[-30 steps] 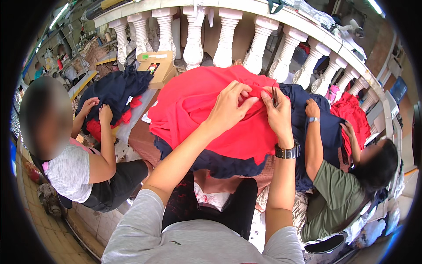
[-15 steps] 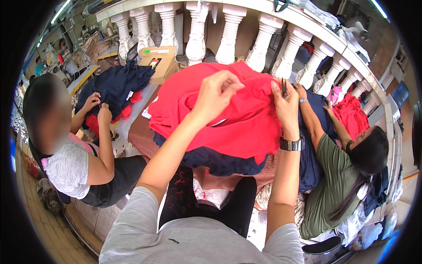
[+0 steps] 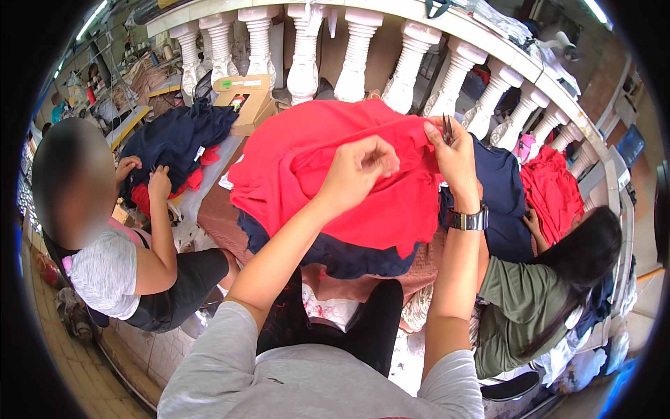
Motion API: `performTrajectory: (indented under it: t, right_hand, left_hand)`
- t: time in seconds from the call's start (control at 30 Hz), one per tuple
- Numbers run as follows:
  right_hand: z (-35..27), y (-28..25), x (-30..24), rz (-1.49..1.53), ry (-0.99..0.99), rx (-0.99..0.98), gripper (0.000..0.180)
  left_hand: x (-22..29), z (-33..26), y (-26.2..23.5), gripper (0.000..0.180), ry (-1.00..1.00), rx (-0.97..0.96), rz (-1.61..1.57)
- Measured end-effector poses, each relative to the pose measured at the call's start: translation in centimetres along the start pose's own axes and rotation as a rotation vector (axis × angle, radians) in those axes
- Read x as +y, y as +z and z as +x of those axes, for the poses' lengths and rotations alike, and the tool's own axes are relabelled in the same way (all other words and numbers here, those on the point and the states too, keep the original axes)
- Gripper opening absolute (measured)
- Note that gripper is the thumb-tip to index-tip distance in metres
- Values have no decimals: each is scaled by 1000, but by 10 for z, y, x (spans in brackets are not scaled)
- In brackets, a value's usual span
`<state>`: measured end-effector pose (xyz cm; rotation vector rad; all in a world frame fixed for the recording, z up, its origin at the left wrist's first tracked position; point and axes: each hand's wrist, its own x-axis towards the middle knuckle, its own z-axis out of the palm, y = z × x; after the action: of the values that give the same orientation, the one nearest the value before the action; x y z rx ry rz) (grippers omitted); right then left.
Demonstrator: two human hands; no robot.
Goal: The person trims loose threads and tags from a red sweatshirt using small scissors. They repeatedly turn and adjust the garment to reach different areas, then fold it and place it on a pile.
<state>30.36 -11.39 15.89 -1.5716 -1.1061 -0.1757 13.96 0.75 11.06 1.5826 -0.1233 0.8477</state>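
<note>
A large red garment lies spread in a heap in front of me, on top of dark navy cloth. My right hand is closed around small dark thread snips, their pointed blades sticking up past the fingers. The same hand pinches the red garment's right edge between thumb and finger. Over the middle of the red cloth, my left hand is curled, thumb and fingertips drawn together. Whatever is between those fingertips, if anything, is too small to make out.
On the left a person handles navy and red cloth; on the right another person leans low beside navy cloth and a red pile. A cardboard box and a white balustrade stand beyond the heap.
My left hand has moved right and toward me. The right hand has dropped slightly, with the snips now showing more plainly. The person on the right has bent lower, drawing one arm back.
</note>
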Motion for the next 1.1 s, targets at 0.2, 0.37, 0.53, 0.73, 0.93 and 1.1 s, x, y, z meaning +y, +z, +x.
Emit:
performTrajectory:
  t: [0.2, 0.37, 0.53, 0.73, 0.93, 1.1]
  right_hand:
    - [0, -4, -3, 10, 37, 11, 19]
    - [-2, -5, -5, 59, 92, 8, 22]
    - [7, -17, 17, -105, -114, 350, 23]
    - [14, 7, 26, -385, -93, 188, 24]
    - [-39, 68, -39, -177, -140, 72, 12]
    - [-58, 99, -54, -109, -171, -94, 13]
  left_hand:
    - [39, -68, 6, 14, -116, -776, 437]
    - [25, -23, -55, 41, 108, 315, 1377]
    - [32, -33, -125, 37, -110, 130, 850]
    - [18, -33, -138, 31, -160, 38, 349]
    - [11, -44, -144, 31, -188, 23, 492]
    - [15, -48, -133, 30, -215, 103, 272]
